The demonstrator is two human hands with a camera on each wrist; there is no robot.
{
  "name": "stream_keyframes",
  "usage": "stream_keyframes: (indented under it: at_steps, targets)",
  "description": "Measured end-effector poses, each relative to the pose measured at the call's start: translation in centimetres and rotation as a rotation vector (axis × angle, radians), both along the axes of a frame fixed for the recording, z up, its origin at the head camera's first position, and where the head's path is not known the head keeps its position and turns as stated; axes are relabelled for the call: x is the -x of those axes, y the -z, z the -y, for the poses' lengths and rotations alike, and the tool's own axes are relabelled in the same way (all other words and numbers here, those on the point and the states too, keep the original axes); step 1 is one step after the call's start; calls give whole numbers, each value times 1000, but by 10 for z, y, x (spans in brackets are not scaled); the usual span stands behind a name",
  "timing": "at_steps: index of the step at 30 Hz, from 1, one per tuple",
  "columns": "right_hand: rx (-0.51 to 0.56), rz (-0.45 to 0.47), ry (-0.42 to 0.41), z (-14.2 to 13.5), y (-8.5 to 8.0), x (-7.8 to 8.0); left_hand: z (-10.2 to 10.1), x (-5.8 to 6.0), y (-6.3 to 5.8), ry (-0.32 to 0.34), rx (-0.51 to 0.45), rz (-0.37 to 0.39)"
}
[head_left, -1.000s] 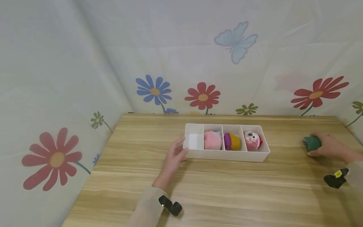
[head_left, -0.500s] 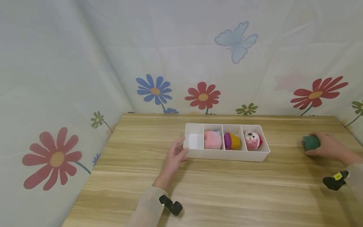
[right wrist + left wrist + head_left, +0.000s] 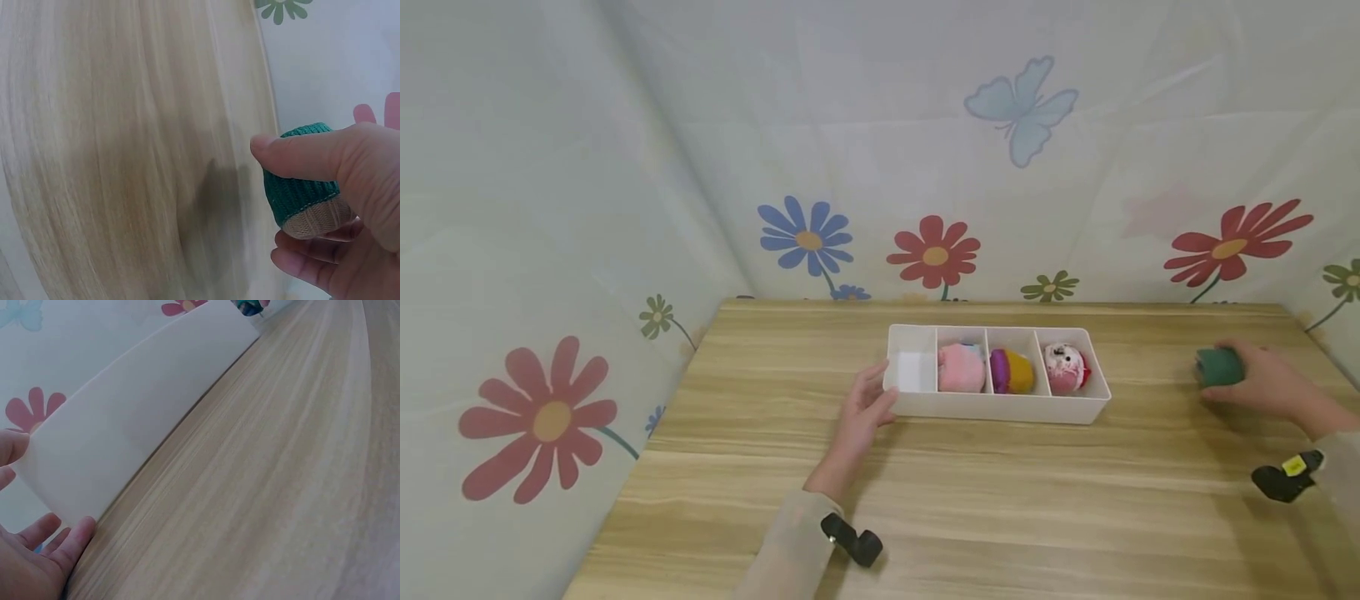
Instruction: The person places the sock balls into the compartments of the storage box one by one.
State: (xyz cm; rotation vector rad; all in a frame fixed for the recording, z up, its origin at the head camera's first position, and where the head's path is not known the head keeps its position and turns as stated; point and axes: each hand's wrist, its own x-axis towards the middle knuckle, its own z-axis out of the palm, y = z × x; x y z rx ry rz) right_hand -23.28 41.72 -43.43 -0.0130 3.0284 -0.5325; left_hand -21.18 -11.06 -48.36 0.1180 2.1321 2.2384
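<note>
A white divided box [image 3: 992, 407] stands on the table. My left hand [image 3: 859, 408] holds its left end, thumb at the front corner and fingers along the end wall. The leftmost compartment is bare. The others hold a pink rolled sock [image 3: 962, 368], a yellow and purple rolled sock [image 3: 1017, 372] and a white and red rolled sock [image 3: 1066, 367] with a face pattern. Away to the right, my right hand [image 3: 1270, 383] grips a green rolled sock [image 3: 300, 194] between thumb and fingers. Beige ribbing shows at one end of it. In the right wrist view it hangs above the table.
The wooden table [image 3: 1000, 508] runs back to a white curtain [image 3: 865, 150] printed with flowers and a butterfly. Another side of this cloth borders the table at the left. A black camera mount sits on each sleeve.
My right hand has moved slightly left and up in the head view, the green sock turning a little with it. My left hand stays at the box's end.
</note>
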Motion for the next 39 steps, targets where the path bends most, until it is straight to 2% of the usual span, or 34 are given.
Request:
stream_keyframes:
  at_steps: [7, 13, 20, 26, 33, 36, 39]
  targets:
    - [6, -46, 7, 9, -5, -3, -1, 2, 2, -22, 11, -9]
    - [21, -30, -33, 17, -14, -3, 1, 4, 2, -9, 1, 7]
    - [37, -26, -44, 25, -21, -3, -1, -9, -24, 8, 23, -1]
    - [18, -53, -38, 38, -28, -4, -1, -10, -24, 14, 11, 2]
    - [17, -89, -81, 55, -37, -4, -1, -10, -25, 14, 17, 7]
    - [29, -97, -95, 62, -39, -3, 0, -9, -21, 17, 15, 7]
    - [39, -102, -101, 67, -39, -4, 1, -4, -11, 16, 6, 4]
